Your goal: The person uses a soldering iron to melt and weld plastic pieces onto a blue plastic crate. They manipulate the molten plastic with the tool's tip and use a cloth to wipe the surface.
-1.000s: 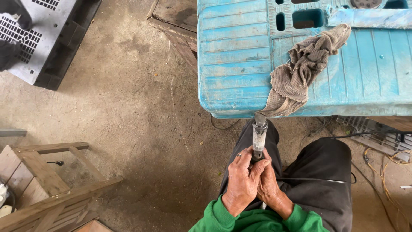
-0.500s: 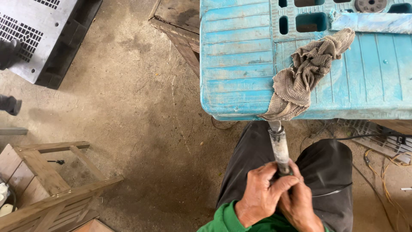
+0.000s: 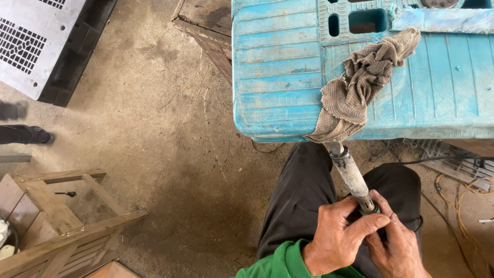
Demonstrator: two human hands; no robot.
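Observation:
My left hand [image 3: 339, 234] and my right hand [image 3: 396, 242] are both wrapped around the lower end of a worn grey metal rod [image 3: 350, 175], where a dark green ring shows between my fingers. The rod points up and away from me, over my lap in black trousers [image 3: 298, 201]. Its far tip reaches under the hanging end of a dirty brown rag [image 3: 355, 92]. The rag lies draped over the front edge of a scuffed blue plastic table [image 3: 278, 77].
A wooden frame [image 3: 67, 221] stands at the lower left on the concrete floor. A grey perforated panel on a black base [image 3: 36, 41] lies at the top left. Another person's dark shoe [image 3: 25, 135] shows at the left edge. Cables and wires [image 3: 458, 175] lie under the table's right side.
My hands and the rod have shifted to the right, and the rod now leans further left toward the rag. The view has tilted slightly. A shoe has come in at the left.

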